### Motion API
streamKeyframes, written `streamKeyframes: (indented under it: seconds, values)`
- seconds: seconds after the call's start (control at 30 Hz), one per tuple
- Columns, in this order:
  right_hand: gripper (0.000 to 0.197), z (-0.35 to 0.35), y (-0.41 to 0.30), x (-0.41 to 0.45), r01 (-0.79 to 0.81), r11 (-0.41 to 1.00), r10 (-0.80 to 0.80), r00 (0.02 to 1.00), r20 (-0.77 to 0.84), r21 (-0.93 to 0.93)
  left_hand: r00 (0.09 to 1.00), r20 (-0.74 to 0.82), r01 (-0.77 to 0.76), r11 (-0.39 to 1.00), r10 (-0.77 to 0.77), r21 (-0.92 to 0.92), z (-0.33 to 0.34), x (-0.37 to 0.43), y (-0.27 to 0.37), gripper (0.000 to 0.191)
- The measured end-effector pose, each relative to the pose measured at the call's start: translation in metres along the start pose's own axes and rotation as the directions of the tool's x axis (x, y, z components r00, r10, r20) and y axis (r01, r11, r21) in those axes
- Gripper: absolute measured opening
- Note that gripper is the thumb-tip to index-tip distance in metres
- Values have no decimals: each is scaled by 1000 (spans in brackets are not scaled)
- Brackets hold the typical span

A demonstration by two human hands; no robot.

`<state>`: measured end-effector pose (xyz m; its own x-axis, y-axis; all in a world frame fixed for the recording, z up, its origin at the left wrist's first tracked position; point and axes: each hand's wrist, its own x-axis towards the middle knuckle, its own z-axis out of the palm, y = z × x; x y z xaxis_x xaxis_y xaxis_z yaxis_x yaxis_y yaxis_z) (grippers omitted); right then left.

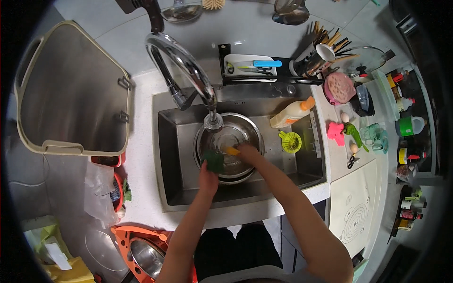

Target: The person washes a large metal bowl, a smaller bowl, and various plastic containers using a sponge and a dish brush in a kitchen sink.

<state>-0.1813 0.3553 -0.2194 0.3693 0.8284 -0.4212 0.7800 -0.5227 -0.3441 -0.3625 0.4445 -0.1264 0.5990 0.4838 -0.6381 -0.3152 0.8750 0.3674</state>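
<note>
My left hand (208, 177) is closed on a dark green scouring pad (213, 161) over the left part of a steel basin (261, 138). My right hand (247, 154) grips a small orange-yellow item (230, 151), its kind unclear, above the same basin. The basin holds water and stands in a steel sink (180, 152), with what looks like a second metal rim around it. A chrome faucet (213, 122) arches over the basin from behind. To the right in the sink are a bottle with an orange cap (289, 114) and a yellow-green strainer (291, 142).
A large steel-faced cutting board (74, 92) leans at left. Behind the sink, a black rack (254, 79) carries a white tray and a chopstick holder. The right counter bears a green pepper (354, 134), eggs, scissors (351, 162) and a pale mat (354, 208). An orange rack (122, 244) stands lower left.
</note>
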Motion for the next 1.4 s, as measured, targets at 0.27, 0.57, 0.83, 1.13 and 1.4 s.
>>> streamKeyframes:
  seconds: [0.27,0.57,0.83,1.13,1.4]
  values:
    - [15,-20,-71,-80,-19,-28,177,984,24,999,584,775,-785,-76,243,615,34,6,-19,30]
    - [13,-34,-76,-126,233,44,200,951,-237,972,669,743,-742,-88,-23,665,72,31,-28,26]
    - [16,-41,-77,-148,147,-178,214,971,-108,973,984,176,-124,712,1,692,68,61,-56,29]
    - [15,-40,-67,-144,11,-125,257,966,22,992,792,581,-594,19,186,804,63,46,-56,43]
    - [20,-62,-67,-141,-129,-673,73,968,239,728,976,215,-167,741,31,650,59,50,-65,36]
